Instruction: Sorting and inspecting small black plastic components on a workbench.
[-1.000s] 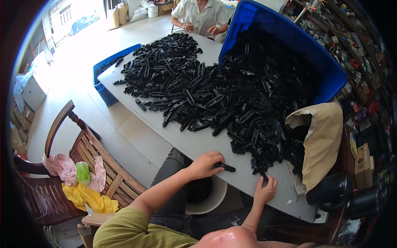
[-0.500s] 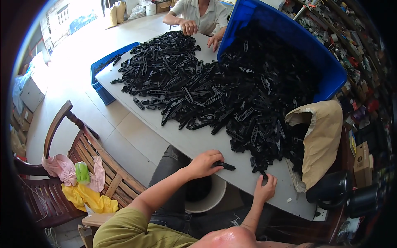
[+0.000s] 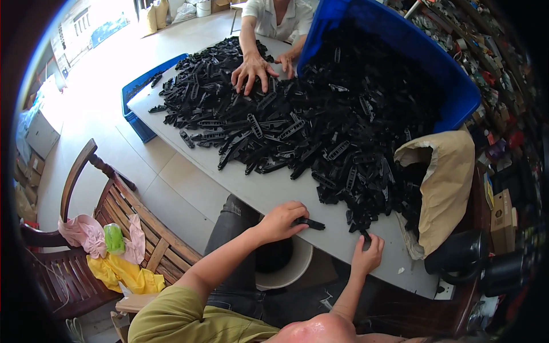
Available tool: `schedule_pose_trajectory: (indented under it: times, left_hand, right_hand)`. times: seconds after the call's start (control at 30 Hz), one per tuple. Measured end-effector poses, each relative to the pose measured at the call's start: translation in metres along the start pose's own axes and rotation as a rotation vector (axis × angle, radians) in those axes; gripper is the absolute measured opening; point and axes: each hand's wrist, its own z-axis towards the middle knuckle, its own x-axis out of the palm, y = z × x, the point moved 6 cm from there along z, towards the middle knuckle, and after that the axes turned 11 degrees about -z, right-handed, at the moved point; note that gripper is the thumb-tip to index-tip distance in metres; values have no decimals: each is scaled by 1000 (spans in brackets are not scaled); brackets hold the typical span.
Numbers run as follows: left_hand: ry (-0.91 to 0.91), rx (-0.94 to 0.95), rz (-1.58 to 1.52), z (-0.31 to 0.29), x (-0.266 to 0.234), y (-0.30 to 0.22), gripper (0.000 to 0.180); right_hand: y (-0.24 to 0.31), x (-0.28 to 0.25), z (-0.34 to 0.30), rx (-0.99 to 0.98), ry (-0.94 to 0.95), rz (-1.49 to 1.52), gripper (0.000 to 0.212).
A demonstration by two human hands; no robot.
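Observation:
At the near edge of the white table (image 3: 229,183), my left hand (image 3: 284,221) is closed round a narrow black plastic part (image 3: 311,223), whose end sticks out to the right. My right hand (image 3: 368,255) pinches another small black plastic part (image 3: 364,235), just below the near tip of the heap. A large heap of black plastic parts (image 3: 286,137) covers much of the tabletop. It spills out of a tilted blue bin (image 3: 466,91) at the back right.
Across the table a co-worker's hand (image 3: 251,74) rests spread on the heap. A brown paper sack (image 3: 449,188) and black mugs (image 3: 457,254) stand at the right. Below the edge is a white bucket (image 3: 303,268). A wooden chair (image 3: 137,217) and blue crate (image 3: 134,117) are left.
The co-worker's hand has come forward and down onto the heap, fingers spread. My hands keep their hold on the black parts and have barely shifted.

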Motion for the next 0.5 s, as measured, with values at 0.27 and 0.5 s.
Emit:
schedule_pose_trajectory:
  times: [0.27, 0.5]
  left_hand:
    - [-30, -25, 16, 7, -14, -3, 23]
    - [-20, -34, 6, 6, -6, 0, 25]
  right_hand:
    - [32, -4, 3, -42, 139, 486, 19]
    - [91, 7, -15, -361, 269, 528, 26]
